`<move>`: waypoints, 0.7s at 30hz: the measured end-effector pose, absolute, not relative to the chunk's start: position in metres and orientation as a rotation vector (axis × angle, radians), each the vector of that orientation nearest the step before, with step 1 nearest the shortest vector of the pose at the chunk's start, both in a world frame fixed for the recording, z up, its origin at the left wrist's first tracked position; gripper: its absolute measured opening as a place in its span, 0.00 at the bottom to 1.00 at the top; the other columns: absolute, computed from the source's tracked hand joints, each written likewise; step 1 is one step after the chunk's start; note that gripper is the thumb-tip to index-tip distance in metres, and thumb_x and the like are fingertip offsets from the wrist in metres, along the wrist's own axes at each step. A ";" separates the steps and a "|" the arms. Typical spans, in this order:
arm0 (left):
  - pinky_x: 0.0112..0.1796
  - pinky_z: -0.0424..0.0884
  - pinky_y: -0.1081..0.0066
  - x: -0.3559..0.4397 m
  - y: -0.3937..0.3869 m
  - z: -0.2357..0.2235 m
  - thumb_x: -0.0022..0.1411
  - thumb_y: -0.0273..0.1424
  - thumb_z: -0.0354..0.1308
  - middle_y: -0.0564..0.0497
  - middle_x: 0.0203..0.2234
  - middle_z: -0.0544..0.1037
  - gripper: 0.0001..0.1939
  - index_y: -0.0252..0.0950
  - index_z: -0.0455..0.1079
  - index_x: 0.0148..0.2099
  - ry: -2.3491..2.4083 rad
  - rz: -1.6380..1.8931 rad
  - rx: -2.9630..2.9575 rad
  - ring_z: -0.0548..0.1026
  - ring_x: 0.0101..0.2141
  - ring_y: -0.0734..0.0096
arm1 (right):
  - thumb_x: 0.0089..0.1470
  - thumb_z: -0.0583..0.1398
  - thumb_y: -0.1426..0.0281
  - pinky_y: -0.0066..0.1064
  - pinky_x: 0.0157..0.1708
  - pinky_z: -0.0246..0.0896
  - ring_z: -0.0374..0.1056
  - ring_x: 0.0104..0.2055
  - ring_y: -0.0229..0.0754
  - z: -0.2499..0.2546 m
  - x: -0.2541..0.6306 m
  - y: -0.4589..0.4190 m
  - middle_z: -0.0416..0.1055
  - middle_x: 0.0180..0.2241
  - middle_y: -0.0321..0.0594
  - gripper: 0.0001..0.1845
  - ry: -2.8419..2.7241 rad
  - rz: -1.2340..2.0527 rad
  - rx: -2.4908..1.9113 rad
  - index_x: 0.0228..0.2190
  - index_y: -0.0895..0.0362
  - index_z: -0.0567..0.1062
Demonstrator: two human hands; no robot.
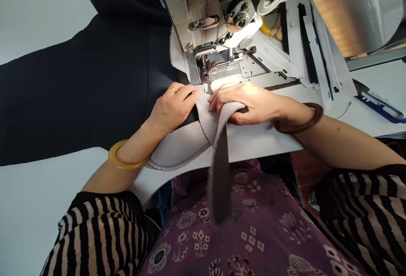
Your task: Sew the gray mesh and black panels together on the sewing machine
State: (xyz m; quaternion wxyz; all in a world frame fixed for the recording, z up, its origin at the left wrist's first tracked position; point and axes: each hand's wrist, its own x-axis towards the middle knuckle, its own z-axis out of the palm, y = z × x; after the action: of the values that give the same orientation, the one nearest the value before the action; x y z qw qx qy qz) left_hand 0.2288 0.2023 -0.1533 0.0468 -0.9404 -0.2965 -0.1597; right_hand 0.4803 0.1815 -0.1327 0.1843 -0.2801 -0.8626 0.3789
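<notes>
Head view, centre: our right hand (246, 100) grips the long grey woven strip (221, 174); whether our left hand (173, 107) pinches, we cannot tell. Let's keep the strip flat, unstretched.

the white table (31, 208) carries 1 sewing machine (188, 5), dark fabric (79, 85), grey textured fabric (179, 147) and pale strips (317, 51).

White worktable (34, 216) with a curved front edge, kinda wood-look reddish-brown panel (307, 174) underneath on the right, bright light (230, 81) hitting mid-table.
</notes>
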 end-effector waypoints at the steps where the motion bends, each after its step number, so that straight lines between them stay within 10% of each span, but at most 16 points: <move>1: 0.40 0.70 0.67 0.229 0.202 -0.154 0.71 0.25 0.48 0.47 0.44 0.78 0.15 0.37 0.74 0.52 -0.895 -0.483 -2.846 0.72 0.42 0.64 | 0.58 0.56 0.61 0.40 0.53 0.63 0.69 0.49 0.45 -0.130 0.481 0.183 0.75 0.43 0.45 0.13 -2.395 1.121 -0.798 0.32 0.57 0.74; 7: 0.38 0.70 0.68 0.231 0.203 -0.159 0.71 0.25 0.46 0.47 0.42 0.78 0.16 0.36 0.74 0.51 -0.857 -0.467 -2.763 0.72 0.40 0.65 | 0.60 0.51 0.66 0.36 0.43 0.64 0.69 0.40 0.41 -0.114 0.470 0.181 0.74 0.38 0.44 0.19 -2.224 1.204 -1.246 0.18 0.56 0.63; 10: 0.40 0.70 0.67 0.233 0.202 -0.158 0.72 0.26 0.44 0.46 0.41 0.77 0.17 0.35 0.73 0.53 -0.920 -0.401 -2.809 0.71 0.41 0.63 | 0.50 0.58 0.71 0.36 0.41 0.63 0.68 0.41 0.45 -0.111 0.463 0.178 0.72 0.40 0.46 0.04 -2.347 0.930 -1.511 0.25 0.58 0.69; 14: 0.44 0.71 0.63 0.236 0.198 -0.152 0.71 0.26 0.44 0.43 0.42 0.76 0.17 0.33 0.72 0.53 -0.975 -0.288 -2.873 0.72 0.42 0.61 | 0.53 0.59 0.64 0.37 0.39 0.61 0.67 0.39 0.48 -0.109 0.456 0.175 0.72 0.41 0.49 0.16 -2.455 0.720 -1.788 0.41 0.59 0.72; 21: 0.48 0.72 0.61 0.233 0.195 -0.156 0.69 0.26 0.44 0.43 0.46 0.76 0.19 0.35 0.71 0.56 -1.016 -0.390 -2.912 0.72 0.47 0.60 | 0.57 0.57 0.62 0.37 0.38 0.60 0.68 0.39 0.49 -0.103 0.447 0.171 0.72 0.42 0.51 0.16 -2.493 0.657 -1.890 0.42 0.59 0.73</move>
State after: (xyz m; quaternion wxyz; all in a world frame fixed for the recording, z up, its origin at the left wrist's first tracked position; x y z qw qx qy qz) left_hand 0.2334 0.1950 -0.1562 0.0164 -0.9366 -0.3266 -0.1255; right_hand 0.4466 0.1709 -0.1026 -0.0275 -0.5909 -0.7796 0.2056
